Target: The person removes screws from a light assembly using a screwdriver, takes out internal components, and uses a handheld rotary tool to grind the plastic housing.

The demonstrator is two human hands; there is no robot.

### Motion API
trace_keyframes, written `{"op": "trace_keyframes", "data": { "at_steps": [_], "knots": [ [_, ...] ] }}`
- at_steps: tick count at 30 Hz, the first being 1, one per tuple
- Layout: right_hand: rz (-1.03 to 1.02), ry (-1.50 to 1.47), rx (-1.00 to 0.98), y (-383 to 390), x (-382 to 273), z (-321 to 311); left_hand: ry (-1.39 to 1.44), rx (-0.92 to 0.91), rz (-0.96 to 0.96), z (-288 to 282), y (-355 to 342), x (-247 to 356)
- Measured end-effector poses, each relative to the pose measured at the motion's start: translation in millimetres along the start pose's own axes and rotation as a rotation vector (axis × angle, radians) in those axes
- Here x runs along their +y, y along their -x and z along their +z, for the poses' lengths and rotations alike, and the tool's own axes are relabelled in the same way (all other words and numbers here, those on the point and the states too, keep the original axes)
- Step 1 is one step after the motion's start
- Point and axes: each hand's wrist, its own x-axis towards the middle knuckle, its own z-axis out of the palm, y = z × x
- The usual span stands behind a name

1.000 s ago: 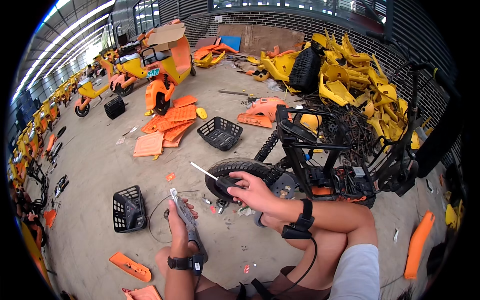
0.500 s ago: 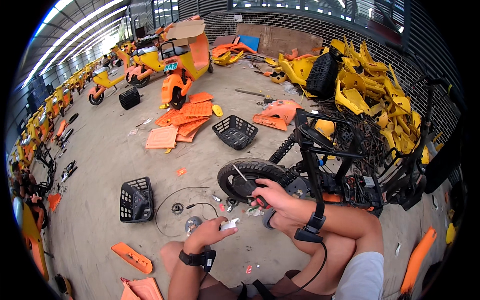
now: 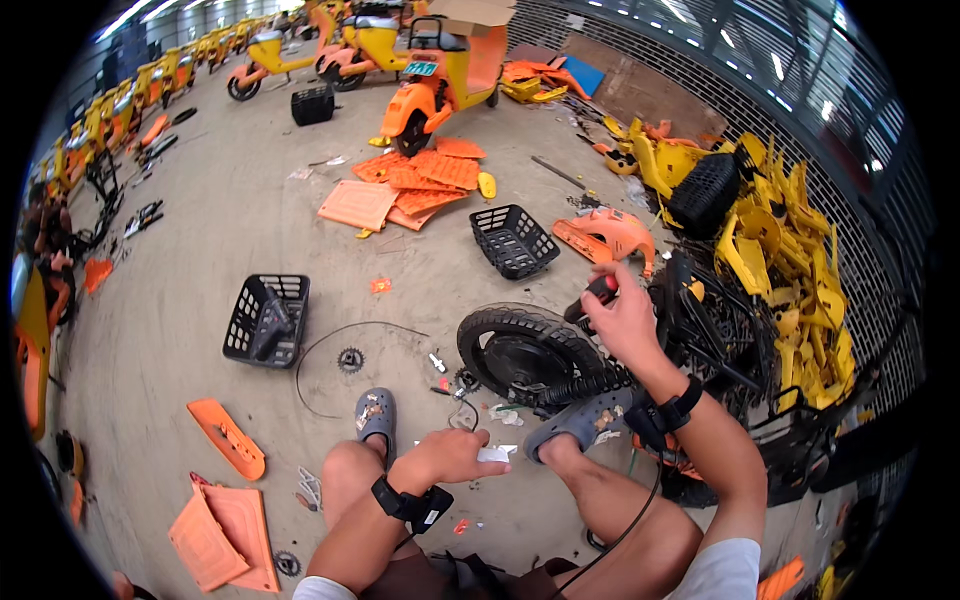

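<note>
Screwdriver (image 3: 600, 291), red-and-black handle, sits clamped in right hand (image 3: 628, 322) above the black wheel (image 3: 528, 352) on the floor, left hand (image 3: 450, 455) pinching a small white piece (image 3: 494, 454) near the knee; risk: tip slipping off the wheel hardware under one-handed pressure.

black baskets (image 3: 267, 320) (image 3: 513, 240) | orange panels (image 3: 400, 185) | yellow parts pile (image 3: 770, 220) | sprocket (image 3: 350, 360)

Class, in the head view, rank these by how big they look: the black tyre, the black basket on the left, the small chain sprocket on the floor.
1. Black tyre, largest.
2. Black basket; it lies slightly farther off, so the gap is unsure.
3. Chain sprocket, plainly smallest.
</note>
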Motion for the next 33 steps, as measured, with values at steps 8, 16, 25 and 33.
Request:
{"op": "trace_keyframes", "data": {
  "at_steps": [8, 16, 25, 33],
  "knots": [
    [-0.374, 0.173, 0.104, -33, -14, 36, -0.031, -0.036, 0.020, 12, -17, 4],
    [-0.239, 0.262, 0.025, -20, 30, 42, -0.003, -0.044, 0.037, 11, -23, 14],
    [-0.427, 0.167, 0.096, -91, -83, -101, -0.012, -0.090, 0.069, 13, -33, 24],
    [-0.536, 0.111, 0.313, -122, -187, -200, -0.035, -0.061, 0.074, 10, -27, 21]
  ]
}}
